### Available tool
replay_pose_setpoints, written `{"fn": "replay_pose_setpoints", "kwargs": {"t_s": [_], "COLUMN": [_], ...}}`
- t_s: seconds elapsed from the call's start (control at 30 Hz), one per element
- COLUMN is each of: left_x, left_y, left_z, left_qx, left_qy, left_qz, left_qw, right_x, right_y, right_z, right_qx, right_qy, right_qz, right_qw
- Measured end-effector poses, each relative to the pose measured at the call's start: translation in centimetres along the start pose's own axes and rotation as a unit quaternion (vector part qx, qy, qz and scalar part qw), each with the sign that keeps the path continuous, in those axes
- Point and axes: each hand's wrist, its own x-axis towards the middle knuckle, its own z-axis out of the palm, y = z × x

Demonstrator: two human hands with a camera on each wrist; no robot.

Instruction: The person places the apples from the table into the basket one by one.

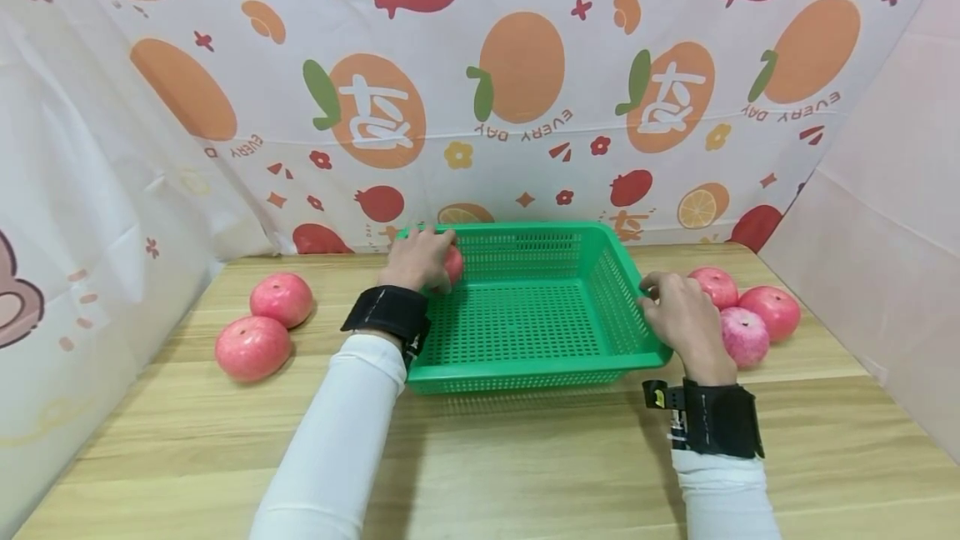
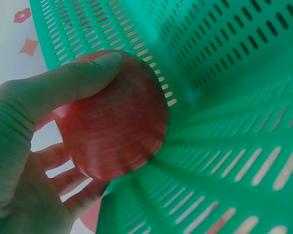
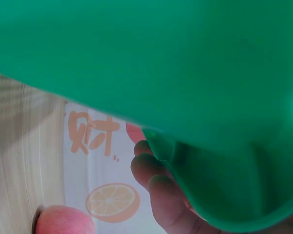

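Observation:
A green plastic basket (image 1: pixel 517 369) with slotted walls sits in the middle of the table. My left hand (image 1: pixel 417 259) holds a red-pink apple (image 2: pixel 119 122) at the basket's left side, inside the wall. In the left wrist view the thumb lies over the apple and the other fingers go round behind it. On the opposite side, my right hand (image 1: pixel 684 319) grips the basket's right rim. Its fingers (image 3: pixel 161 195) curl under the rim's edge in the right wrist view; the thumb is hidden there.
Two pink apples (image 1: pixel 281 300) lie on the wooden table (image 1: pixel 510 473) left of the basket. To the right, beside my right hand, three more apples (image 1: pixel 770 312) sit together. A fruit-print curtain (image 1: pixel 450 107) hangs behind the table.

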Motion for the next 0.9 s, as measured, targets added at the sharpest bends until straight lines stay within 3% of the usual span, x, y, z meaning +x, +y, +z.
{"fn": "replay_pose_setpoints", "kwargs": {"t_s": [0.17,0.43,0.7,0.9], "left_x": [0.1,-0.1,-0.3,-0.1], "left_y": [0.2,1.0,1.7,1.8], "left_z": [0.0,0.0,-0.1,-0.1], "left_qx": [0.004,-0.013,-0.018,-0.006], "left_qy": [-0.027,-0.099,-0.123,-0.111], "left_qz": [-0.001,-0.042,-0.065,-0.04], "left_qw": [0.9996,0.9941,0.9901,0.993], "right_x": [0.1,0.1,0.1,0.1], "right_y": [0.0,0.0,0.0,0.0], "right_z": [0.0,-0.1,-0.1,-0.1], "right_qx": [0.001,0.004,0.008,0.009], "right_qy": [0.003,-0.003,-0.006,-0.004], "right_qz": [0.0,0.008,0.008,0.008], "right_qw": [1.0,1.0,1.0,1.0]}}
